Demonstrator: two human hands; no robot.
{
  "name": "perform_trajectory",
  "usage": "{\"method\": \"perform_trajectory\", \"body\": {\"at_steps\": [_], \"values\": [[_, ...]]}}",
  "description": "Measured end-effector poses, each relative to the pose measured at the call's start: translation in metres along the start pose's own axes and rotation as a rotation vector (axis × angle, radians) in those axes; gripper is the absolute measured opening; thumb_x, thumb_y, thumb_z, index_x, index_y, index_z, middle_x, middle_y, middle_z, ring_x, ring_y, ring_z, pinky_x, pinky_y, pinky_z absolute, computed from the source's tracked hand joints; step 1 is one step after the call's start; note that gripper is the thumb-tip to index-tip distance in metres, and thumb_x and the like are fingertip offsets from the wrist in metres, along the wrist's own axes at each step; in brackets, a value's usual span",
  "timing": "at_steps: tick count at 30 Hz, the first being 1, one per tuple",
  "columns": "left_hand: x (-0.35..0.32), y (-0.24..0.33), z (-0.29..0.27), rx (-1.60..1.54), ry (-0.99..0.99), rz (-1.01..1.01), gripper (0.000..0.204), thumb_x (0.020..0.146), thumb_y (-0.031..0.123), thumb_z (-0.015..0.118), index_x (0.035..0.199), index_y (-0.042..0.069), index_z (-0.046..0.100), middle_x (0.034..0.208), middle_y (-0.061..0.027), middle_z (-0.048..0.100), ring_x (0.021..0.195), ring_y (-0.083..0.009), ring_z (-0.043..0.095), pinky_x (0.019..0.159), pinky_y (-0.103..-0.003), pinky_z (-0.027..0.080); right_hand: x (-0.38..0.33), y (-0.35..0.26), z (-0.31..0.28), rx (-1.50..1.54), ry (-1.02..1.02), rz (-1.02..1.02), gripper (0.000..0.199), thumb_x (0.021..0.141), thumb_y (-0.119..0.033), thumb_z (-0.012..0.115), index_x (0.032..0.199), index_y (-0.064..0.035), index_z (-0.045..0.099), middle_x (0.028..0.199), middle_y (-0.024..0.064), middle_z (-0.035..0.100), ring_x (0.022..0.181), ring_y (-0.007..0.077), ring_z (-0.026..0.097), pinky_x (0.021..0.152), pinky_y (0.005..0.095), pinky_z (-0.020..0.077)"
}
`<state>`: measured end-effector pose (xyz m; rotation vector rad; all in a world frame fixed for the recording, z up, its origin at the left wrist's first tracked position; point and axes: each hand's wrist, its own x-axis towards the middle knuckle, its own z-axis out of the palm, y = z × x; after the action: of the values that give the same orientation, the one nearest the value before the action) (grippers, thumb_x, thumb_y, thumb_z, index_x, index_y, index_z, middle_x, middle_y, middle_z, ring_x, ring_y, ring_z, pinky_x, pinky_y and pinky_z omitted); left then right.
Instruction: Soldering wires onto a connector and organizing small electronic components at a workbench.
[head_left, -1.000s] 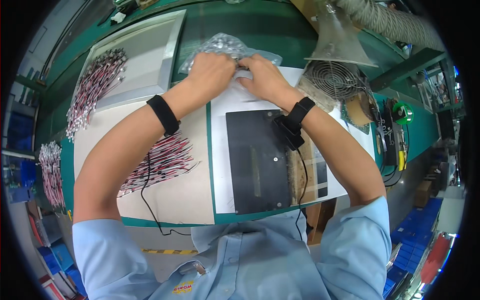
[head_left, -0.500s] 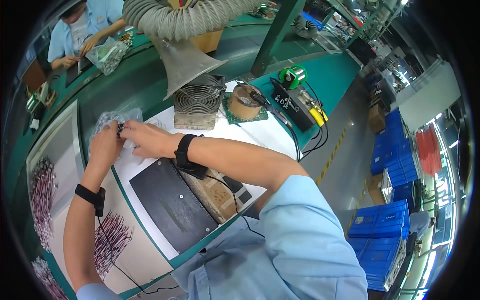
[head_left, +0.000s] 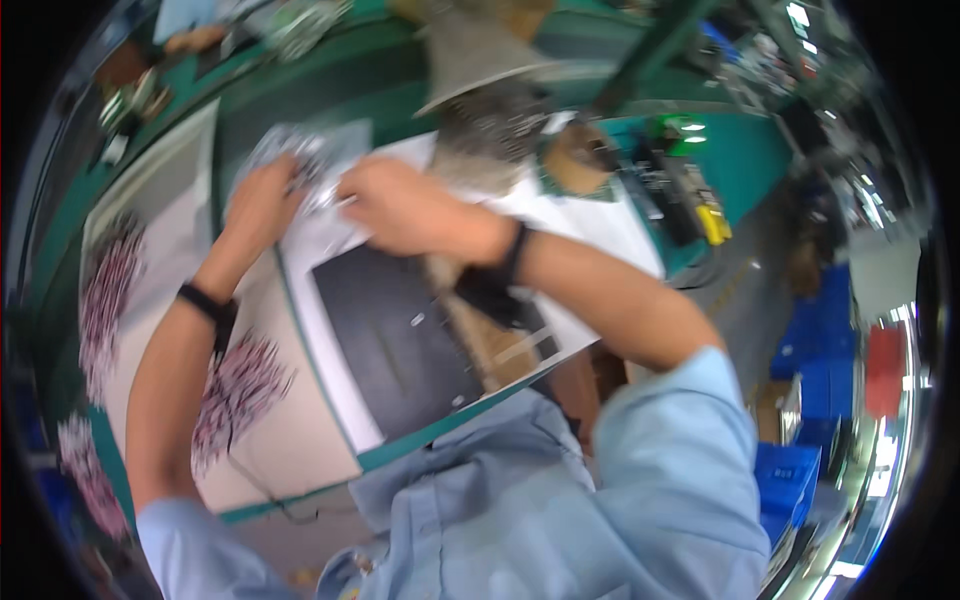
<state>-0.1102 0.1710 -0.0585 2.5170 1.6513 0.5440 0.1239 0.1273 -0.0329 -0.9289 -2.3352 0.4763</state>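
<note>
The picture is smeared by motion. My left hand point(head_left: 262, 207) is at the near edge of a clear plastic bag point(head_left: 345, 140) with small pale and dark parts showing in it. Its fingers are drawn together, and what lies in them is too blurred to name. To its right, my right hand point(head_left: 405, 208) is curled closed, fingertips pointing toward the bag. Something small and whitish shows by those fingertips, but I cannot make it out. Below the right hand a dark flat plate point(head_left: 395, 335) lies on white paper point(head_left: 312, 300).
A small fan point(head_left: 490, 125) stands under a flared duct hood point(head_left: 475, 60). Right of it are a tape roll point(head_left: 578, 160), a green solder spool point(head_left: 680, 133) and a yellow-handled tool point(head_left: 713, 222). Bundles of red-and-white wires point(head_left: 240, 395) lie at left. A co-worker's hand point(head_left: 195, 40) shows far left.
My hands were together over a small dark part; now they are apart, the right one further right. The whole view has shifted, so the bench appears further right and higher.
</note>
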Motion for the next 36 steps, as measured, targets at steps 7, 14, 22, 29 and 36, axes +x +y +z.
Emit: {"method": "perform_trajectory", "body": {"at_steps": [7,14,22,29,36], "values": [[0.014,-0.004,0.020,0.275,-0.052,0.050,0.023,0.093,0.023,0.060,0.104,0.002,0.064,0.100,-0.0227,0.070,0.092,-0.0449,0.066,0.079,-0.055,0.052,-0.138,-0.078,-0.085,0.401,-0.253,0.554,0.021,0.093,-0.007,0.071,0.111,0.0021,0.065,0.091,0.0020,0.063,0.083,0.0082,0.061,0.075,0.0243,0.0507],[0.015,0.005,0.011,0.297,-0.023,0.045,0.019,0.094,0.016,0.056,0.095,-0.002,0.064,0.088,-0.0238,0.067,0.083,-0.0420,0.066,0.073,-0.049,0.052,-0.210,-0.106,-0.032,0.223,0.065,0.407,0.022,0.087,-0.004,0.075,0.107,-0.0004,0.068,0.093,0.0121,0.063,0.074,0.0265,0.064,0.065,0.0332,0.0511],[0.003,0.014,0.008,0.257,0.084,0.207,0.021,0.092,0.016,0.056,0.091,-0.003,0.066,0.089,-0.0275,0.067,0.086,-0.0462,0.064,0.078,-0.054,0.050,-0.236,-0.111,-0.013,0.398,0.185,0.722,0.025,0.081,-0.008,0.084,0.100,-0.0016,0.069,0.073,0.0053,0.061,0.061,0.0132,0.058,0.056,0.0283,0.0482],[0.008,0.019,0.000,-0.091,0.182,0.095,0.021,0.097,0.019,0.059,0.100,-0.001,0.066,0.076,-0.0163,0.066,0.070,-0.0312,0.065,0.064,-0.040,0.051,-0.250,-0.127,0.028,0.316,0.470,0.565,0.020,0.083,-0.001,0.080,0.099,0.0001,0.068,0.078,0.0092,0.066,0.061,0.0140,0.061,0.053,0.0265,0.0474],[-0.026,0.036,-0.056,-0.755,0.071,-0.471,0.023,0.101,0.023,0.062,0.093,0.002,0.063,0.068,-0.0003,0.060,0.057,-0.0118,0.058,0.051,-0.027,0.044,-0.248,-0.130,0.037,0.237,0.513,0.528,0.019,0.085,0.004,0.077,0.103,0.0013,0.070,0.085,0.0074,0.066,0.065,0.0088,0.058,0.055,0.0222,0.0432]]}}
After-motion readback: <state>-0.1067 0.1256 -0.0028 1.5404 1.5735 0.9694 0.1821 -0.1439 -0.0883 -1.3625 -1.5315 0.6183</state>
